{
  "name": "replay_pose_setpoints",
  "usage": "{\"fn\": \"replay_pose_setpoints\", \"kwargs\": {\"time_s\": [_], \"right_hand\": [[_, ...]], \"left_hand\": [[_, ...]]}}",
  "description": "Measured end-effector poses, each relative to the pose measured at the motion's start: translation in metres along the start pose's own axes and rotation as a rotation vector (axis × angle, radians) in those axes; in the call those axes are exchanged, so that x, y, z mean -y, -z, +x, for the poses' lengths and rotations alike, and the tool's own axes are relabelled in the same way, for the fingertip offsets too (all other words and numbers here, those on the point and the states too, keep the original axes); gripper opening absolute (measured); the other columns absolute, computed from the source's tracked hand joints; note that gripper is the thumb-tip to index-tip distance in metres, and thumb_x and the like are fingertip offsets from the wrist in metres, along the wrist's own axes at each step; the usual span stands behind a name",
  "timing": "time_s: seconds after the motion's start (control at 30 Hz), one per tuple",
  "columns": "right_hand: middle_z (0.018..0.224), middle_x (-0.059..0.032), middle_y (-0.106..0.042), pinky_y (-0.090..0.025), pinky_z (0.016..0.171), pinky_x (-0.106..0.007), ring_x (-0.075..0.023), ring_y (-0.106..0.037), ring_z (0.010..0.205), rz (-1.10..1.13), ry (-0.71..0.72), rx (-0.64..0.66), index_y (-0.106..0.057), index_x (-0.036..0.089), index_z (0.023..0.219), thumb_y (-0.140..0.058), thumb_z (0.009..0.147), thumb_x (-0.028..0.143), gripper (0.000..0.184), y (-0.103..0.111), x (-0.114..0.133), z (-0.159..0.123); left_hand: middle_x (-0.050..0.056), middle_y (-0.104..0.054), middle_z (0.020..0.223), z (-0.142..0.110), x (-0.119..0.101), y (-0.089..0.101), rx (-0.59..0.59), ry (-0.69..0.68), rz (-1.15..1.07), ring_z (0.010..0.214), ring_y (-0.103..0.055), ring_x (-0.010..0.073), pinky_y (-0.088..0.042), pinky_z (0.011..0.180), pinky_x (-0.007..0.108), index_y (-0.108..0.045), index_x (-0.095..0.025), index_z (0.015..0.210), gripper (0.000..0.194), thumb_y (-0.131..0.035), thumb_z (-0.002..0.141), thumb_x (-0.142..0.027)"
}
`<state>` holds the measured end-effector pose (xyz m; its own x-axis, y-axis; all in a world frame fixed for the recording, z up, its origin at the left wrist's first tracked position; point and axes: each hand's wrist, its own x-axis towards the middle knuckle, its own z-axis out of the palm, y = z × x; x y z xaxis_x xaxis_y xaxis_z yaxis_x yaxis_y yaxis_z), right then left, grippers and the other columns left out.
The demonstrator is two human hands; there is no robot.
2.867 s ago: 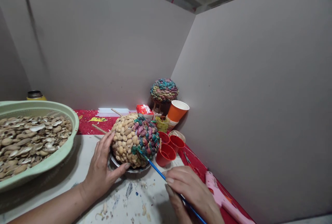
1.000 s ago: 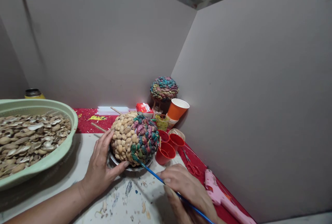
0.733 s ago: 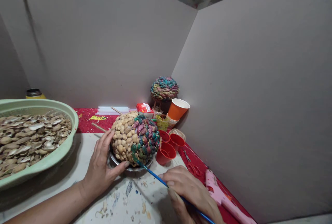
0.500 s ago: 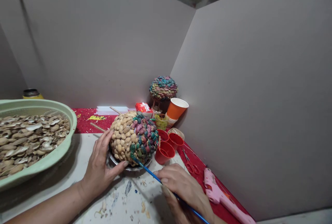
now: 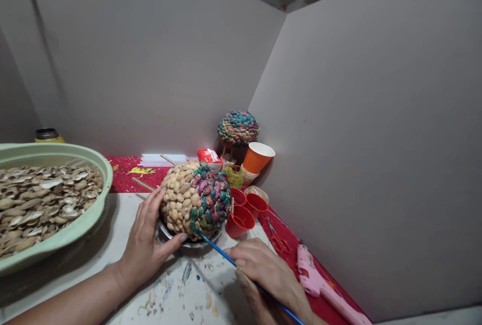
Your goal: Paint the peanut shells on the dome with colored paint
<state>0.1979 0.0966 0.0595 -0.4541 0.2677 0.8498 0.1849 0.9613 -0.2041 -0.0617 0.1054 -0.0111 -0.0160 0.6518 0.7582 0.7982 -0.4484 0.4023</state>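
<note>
A ball covered in peanut shells [image 5: 194, 200], part bare tan and part painted teal, pink and green, sits on a metal dish [image 5: 171, 234]. My left hand [image 5: 145, 244] lies open against the ball's left side, thumb at its base. My right hand [image 5: 263, 275] pinches a blue paintbrush [image 5: 216, 248] whose tip touches the lower painted part of the ball.
A green basket [image 5: 75, 232] of peanut shells stands at the left. Three red cups [image 5: 241, 219], an orange paper cup [image 5: 258, 158], a finished painted ball [image 5: 238, 127], scissors [image 5: 276, 242] and a pink glue gun [image 5: 320, 285] lie at the right, near the wall.
The brush tip has slid a little left and down on the ball's lower painted edge. My left hand has stayed against the ball.
</note>
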Motion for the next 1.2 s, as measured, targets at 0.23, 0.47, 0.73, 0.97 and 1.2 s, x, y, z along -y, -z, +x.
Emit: {"fn": "replay_pose_setpoints", "kwargs": {"time_s": [0.23,0.47,0.73,0.97,1.2], "right_hand": [[0.081,-0.0088,-0.075,-0.062,0.065,-0.033,-0.0197,-0.073,0.071,0.031,-0.046,-0.030,-0.063,0.017,0.096,-0.055,0.084,-0.002,0.024,-0.0009,0.0031,-0.0030],[0.089,-0.0106,-0.078,-0.065,0.070,-0.035,-0.0202,-0.075,0.078,0.055,-0.013,-0.017,-0.062,0.017,0.111,-0.056,0.092,0.000,0.026,-0.0009,-0.0003,-0.0036],[0.081,-0.0079,-0.075,-0.062,0.067,-0.034,-0.0196,-0.073,0.069,0.025,-0.054,-0.093,-0.063,0.019,0.100,-0.052,0.091,0.002,0.022,-0.0064,0.0002,-0.0030],[0.085,-0.0085,-0.078,-0.064,0.070,-0.035,-0.0208,-0.076,0.074,0.051,-0.071,-0.120,-0.065,0.019,0.106,-0.055,0.094,0.006,0.021,-0.0074,0.0002,-0.0032],[0.079,-0.0078,-0.074,-0.061,0.065,-0.034,-0.0196,-0.072,0.069,0.035,-0.054,-0.051,-0.063,0.018,0.098,-0.053,0.089,0.002,0.022,-0.0025,0.0013,-0.0019]], "left_hand": [[0.014,-0.048,0.155,0.0004,-0.0022,0.0009,-0.001,0.008,-0.001,0.143,-0.049,0.0336,-0.049,0.113,0.056,-0.021,-0.031,0.161,0.084,-0.067,0.092,-0.045],[0.015,-0.047,0.155,0.0004,-0.0007,-0.0003,-0.002,0.010,-0.009,0.142,-0.049,0.0344,-0.049,0.112,0.057,-0.022,-0.030,0.161,0.084,-0.067,0.092,-0.045],[0.014,-0.048,0.155,0.0010,-0.0015,0.0005,-0.003,0.002,-0.001,0.142,-0.049,0.0347,-0.050,0.112,0.056,-0.021,-0.031,0.161,0.085,-0.067,0.092,-0.044],[0.014,-0.047,0.156,-0.0004,0.0004,-0.0001,-0.009,-0.001,0.000,0.143,-0.048,0.0343,-0.049,0.113,0.056,-0.020,-0.031,0.161,0.085,-0.067,0.092,-0.044],[0.015,-0.047,0.155,-0.0001,0.0001,-0.0005,0.006,0.008,0.000,0.143,-0.048,0.0347,-0.049,0.113,0.057,-0.022,-0.030,0.161,0.083,-0.067,0.092,-0.044]]}}
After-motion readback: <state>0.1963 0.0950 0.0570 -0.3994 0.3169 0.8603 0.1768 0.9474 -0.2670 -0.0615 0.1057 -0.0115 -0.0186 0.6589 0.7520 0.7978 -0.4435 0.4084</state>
